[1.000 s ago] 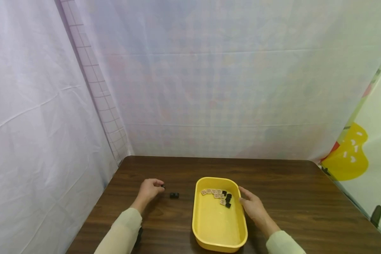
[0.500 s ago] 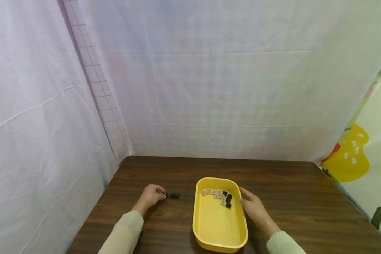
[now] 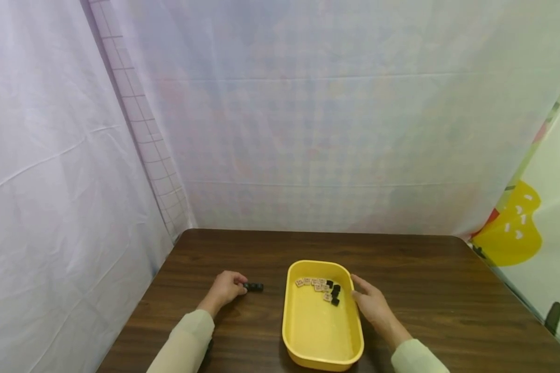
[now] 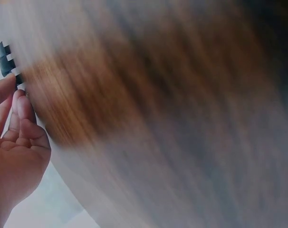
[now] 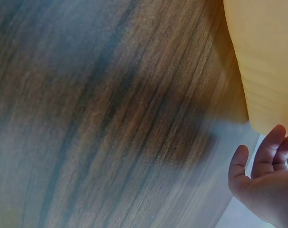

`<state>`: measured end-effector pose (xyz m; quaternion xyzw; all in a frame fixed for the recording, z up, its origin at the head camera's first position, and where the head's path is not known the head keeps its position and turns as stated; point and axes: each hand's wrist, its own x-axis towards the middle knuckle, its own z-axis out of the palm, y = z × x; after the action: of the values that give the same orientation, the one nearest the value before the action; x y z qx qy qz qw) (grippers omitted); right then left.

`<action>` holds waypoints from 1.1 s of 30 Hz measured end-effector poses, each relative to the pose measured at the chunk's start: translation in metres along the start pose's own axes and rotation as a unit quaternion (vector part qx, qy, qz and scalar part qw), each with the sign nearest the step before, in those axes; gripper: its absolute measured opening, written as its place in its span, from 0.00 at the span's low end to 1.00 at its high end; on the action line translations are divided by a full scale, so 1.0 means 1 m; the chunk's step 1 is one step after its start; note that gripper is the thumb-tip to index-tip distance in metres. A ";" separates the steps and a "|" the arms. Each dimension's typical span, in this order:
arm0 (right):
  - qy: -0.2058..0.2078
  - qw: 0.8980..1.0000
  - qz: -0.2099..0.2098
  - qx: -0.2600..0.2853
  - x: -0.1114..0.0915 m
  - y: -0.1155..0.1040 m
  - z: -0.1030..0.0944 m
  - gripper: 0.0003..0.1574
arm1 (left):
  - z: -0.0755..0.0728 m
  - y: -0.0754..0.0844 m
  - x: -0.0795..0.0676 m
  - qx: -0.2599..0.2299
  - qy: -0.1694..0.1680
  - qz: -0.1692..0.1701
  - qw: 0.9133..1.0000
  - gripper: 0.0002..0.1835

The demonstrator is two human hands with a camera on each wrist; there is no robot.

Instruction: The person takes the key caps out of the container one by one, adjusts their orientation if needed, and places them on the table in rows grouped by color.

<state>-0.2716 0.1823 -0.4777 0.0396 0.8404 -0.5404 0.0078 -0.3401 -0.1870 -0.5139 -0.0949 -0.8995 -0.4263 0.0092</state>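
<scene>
Compared with a second ago, the left hand has brought its small black block over to a pair of black blocks; then there was a gap, and now the pieces form one short row and seem to touch. The yellow tray sits in the same place, with the right hand at its right side as before.

The tray rests on a dark wood-grain table. Inside its far end lie pale tiles with reddish marks and, just to their right, a few black pieces. The tray's left wall stands between these and the row outside. Nearer the wearer, left of the tray, the left sleeve partly hides a dark object, too covered to name. Beyond the tray hangs a pale sheet.

The row lies left of the tray, level with its far half. The left hand pinches the row's left-end block between thumb and fingers, the pair extending from its fingertips toward the tray. The right hand's fingers are loosely bent, resting against the tray's right wall without a clear grip.
</scene>
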 end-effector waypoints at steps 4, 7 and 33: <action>0.001 1.000 0.003 0.006 0.000 0.001 0.001 0.33 | 0.001 0.000 0.000 -0.011 -0.001 -0.006 1.000 0.12; 0.001 1.000 0.004 0.011 0.001 0.001 0.001 0.33 | 0.001 0.000 0.000 -0.013 -0.004 -0.009 1.000 0.14; -0.002 1.000 0.000 0.016 -0.001 -0.001 0.001 0.32 | 0.033 0.082 0.010 -0.052 0.033 0.092 0.994 0.17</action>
<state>-0.2705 0.1810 -0.4771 0.0386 0.8317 -0.5539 0.0091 -0.3331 -0.1099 -0.4713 -0.1636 -0.8626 -0.4730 0.0731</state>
